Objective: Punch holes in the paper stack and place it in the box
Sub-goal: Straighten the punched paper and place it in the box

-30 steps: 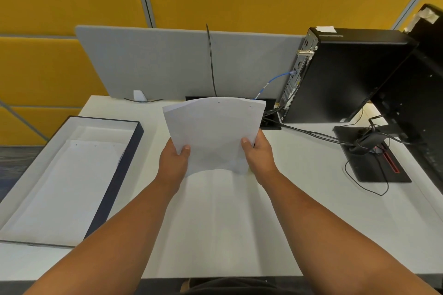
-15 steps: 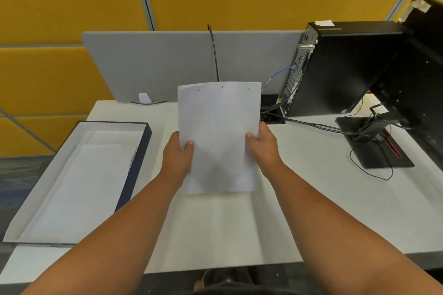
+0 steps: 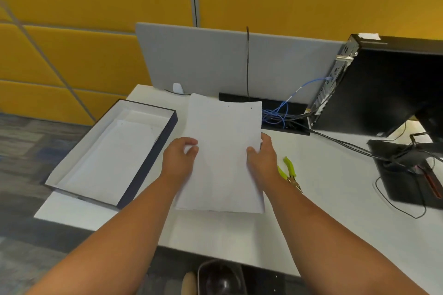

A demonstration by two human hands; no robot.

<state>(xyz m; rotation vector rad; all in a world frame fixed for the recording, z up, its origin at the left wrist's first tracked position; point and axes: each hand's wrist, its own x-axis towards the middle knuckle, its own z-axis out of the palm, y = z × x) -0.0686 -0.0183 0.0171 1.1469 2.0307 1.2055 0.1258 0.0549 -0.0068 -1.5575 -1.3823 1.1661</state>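
Observation:
A white paper stack (image 3: pixel 223 151) with small punched holes near its top edge is held above the middle of the white desk (image 3: pixel 323 211). My left hand (image 3: pixel 178 159) grips its left edge and my right hand (image 3: pixel 262 157) grips its right edge. To the left lies an open dark-blue box (image 3: pixel 148 167) with a white inside and white sheets lying flat in it. A green-handled hole punch plier (image 3: pixel 290 172) lies on the desk just right of my right wrist.
A black computer tower (image 3: pixel 383 88) stands at the back right, with blue and black cables (image 3: pixel 278 112) running to a desk slot. A black monitor base (image 3: pixel 407 175) sits at the right. A grey divider panel (image 3: pixel 215 62) lines the desk's back edge.
The view has swung left and down. The paper stack has come lower and tilted flatter, closer to the box. The green plier has come into view beside my right wrist.

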